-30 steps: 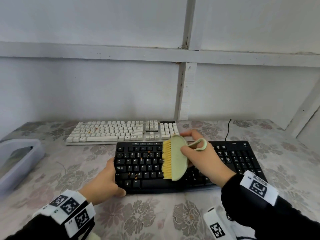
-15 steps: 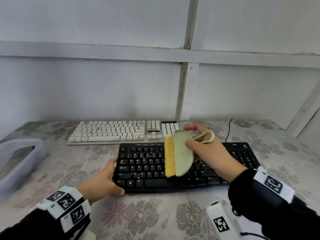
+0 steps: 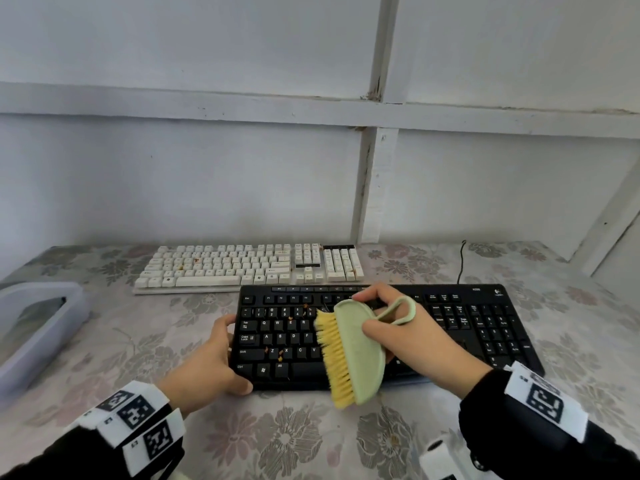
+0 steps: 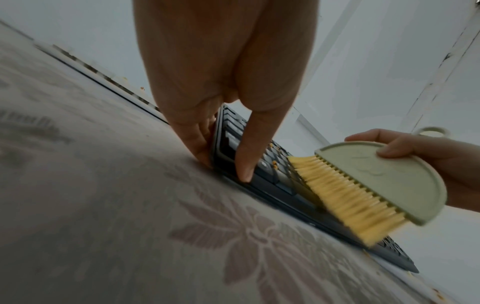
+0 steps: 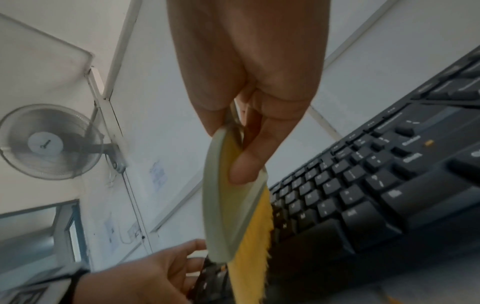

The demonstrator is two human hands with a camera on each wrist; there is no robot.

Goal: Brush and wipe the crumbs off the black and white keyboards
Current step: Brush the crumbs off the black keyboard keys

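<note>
Head view: I hold the brush (image 3: pixel 360 351) in my right hand (image 3: pixel 412 341), thumb on its green back and fingers curled behind it. Its long axis runs front to back across the black keyboard (image 3: pixel 485 327), whose own long axis runs left to right. The yellow bristles face left, toward the crumbs (image 3: pixel 277 353) on the letter keys. So the crumbs lie to the left of the brush, between it and my left hand (image 3: pixel 211 362). That hand grips the keyboard's left end, thumb along the front edge. I judge a leftward sweep drives crumbs against that hand unless it shifts. The white keyboard (image 3: pixel 249 268) lies behind the black one, close to it but apart, with crumbs on its keys. A plastic tub (image 3: pixel 45 327) stands at the left edge of the tabletop (image 3: pixel 284 441).

Left wrist view: my left hand (image 4: pixel 221 86) has its thumb pressed on the front corner of the black keyboard (image 4: pixel 262 191) and fingers against its end. The brush (image 4: pixel 374 181) is tilted, bristles (image 4: pixel 345 195) pointing down toward the keys. I cannot tell whether they touch.

Right wrist view: my right hand (image 5: pixel 249 82) pinches the brush (image 5: pixel 228 205) between thumb and fingers. The keys to its right look free of crumbs, save an orange speck I cannot identify.
</note>
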